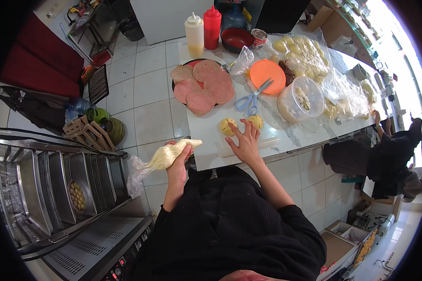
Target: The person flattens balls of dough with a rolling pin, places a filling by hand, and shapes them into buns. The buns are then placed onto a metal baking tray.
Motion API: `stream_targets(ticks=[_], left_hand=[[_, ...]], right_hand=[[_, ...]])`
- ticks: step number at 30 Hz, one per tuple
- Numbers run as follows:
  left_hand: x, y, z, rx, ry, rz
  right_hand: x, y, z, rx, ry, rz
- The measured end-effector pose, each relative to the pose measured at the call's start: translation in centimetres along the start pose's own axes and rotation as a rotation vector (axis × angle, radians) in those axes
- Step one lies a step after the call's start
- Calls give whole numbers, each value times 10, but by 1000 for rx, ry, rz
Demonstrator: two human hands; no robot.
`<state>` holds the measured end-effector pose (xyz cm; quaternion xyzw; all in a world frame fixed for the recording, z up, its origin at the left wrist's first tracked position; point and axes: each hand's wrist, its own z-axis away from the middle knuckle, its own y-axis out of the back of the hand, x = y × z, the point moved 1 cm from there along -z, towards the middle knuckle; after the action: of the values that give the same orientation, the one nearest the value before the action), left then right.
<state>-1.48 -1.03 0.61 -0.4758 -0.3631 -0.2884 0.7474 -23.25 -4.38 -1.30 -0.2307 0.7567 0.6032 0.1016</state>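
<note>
My left hand (178, 164) is wrapped round a piping bag (163, 156) filled with pale yellow cream, off the table's left edge. The bag's tip points right, and its loose clear plastic end hangs to the left. Over the table's near part, my right hand (246, 146) is open with fingers spread. Its fingers reach to a small round yellow scored bun (227, 127), seemingly touching it. A second such bun (256, 121) sits just beyond the fingertips, beside blue-handled scissors (254, 97). Pink slices of lunch meat (202, 99) cover a dark-rimmed plate further left.
Behind lie an orange lid (266, 75), a clear tub (290, 106), a red-lined bowl (233, 40), a can (259, 39), white (194, 37) and red (212, 29) squeeze bottles, and bagged dough pieces (305, 56). A tray rack (61, 187) stands left. Another person (384, 154) works at right.
</note>
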Motion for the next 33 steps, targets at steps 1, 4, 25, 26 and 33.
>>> stream_targets(ticks=[1,4,25,26,33], left_hand=[[0,0,0,0,2,6],[2,1,-1,6,-15,-20],[-1,-1,-5,45,-4,12],[-1,-2,-5,45,-4,11],[-2,-3,-6,47,-1,15]], right_hand=[[-1,0,0,12,15,92],[1,0,-2,31,-15,89],[6,10,-9,-30,-18,-80],[7,13,-10,-30,-18,-80],[58,30,-17,-26,-253,-728]])
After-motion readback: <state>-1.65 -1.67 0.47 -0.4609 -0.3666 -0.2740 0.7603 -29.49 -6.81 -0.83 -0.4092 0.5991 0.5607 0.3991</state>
